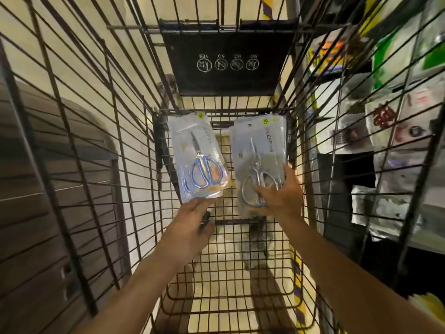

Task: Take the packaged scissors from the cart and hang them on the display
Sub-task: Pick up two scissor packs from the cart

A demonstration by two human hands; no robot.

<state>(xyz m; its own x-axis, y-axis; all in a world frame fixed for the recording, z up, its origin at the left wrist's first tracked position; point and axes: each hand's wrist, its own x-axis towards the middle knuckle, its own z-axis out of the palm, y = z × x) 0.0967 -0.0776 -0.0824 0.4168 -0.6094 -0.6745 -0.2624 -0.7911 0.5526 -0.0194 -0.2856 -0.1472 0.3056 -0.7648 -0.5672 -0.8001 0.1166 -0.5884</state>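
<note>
- I am looking down into a wire shopping cart (101, 165), both of my bare arms reaching into its basket.
- My left hand (192, 220) grips the bottom edge of a clear pack of blue-handled scissors (198, 160); the fingers are closed on that edge, with the thumb side on top.
- That pack is lifted off the cart floor and tilted, its blades pointing away from me and a yellow sticker (200, 115) at its far end.
- My right hand (280, 191) holds a stack of packs of silver-handled scissors (258, 162); the thumb presses across the front near the handles and the fingers wrap around the right edge.
- I cannot tell how many packs are in that stack, but more than 1 edge shows at its top.
- The 2 loads sit side by side, apart, near the far end of the basket.
- A black child-seat flap (224, 61) with 4 white round symbols hangs at the far end of the cart.
- Beyond the right wall of the cart, blurred hanging goods (395, 121) fill a display.
</note>
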